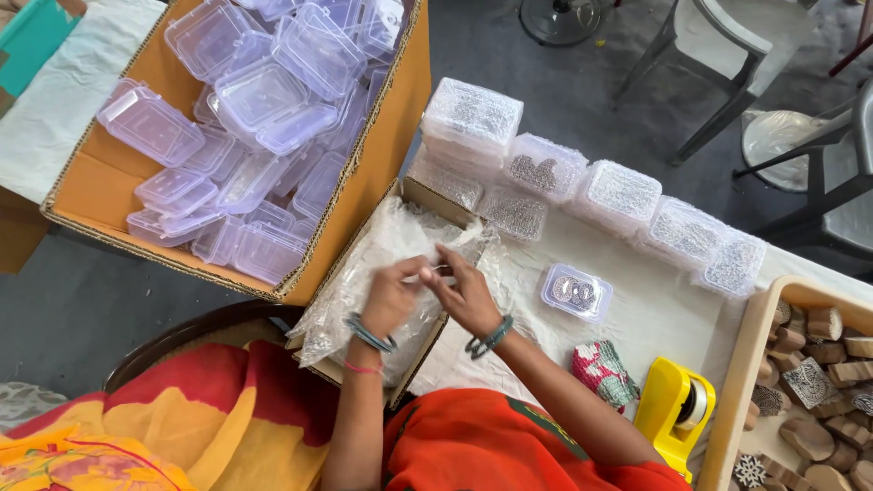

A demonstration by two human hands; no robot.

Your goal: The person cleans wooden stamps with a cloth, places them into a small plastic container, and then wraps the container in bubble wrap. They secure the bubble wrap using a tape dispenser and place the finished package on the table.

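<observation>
Hands meeting over an open carton lined with clear plastic film, the landmark for all positions below. Left hand and right hand sit above the film's centre, fingertips pinched together on a small item too blurred to identify; whether each hand grips it alone cannot be told. Behind and left of the carton: a large brown corrugated box heaped with empty, clear, rectangular lidded containers. Behind and right: a row of filled containers in bubble wrap, one stack standing taller. Right of the carton, on white cloth: a single unwrapped clear container holding patterned pieces, a knitted pouch, a yellow tape dispenser and a beige tray of carved wooden blocks.
</observation>
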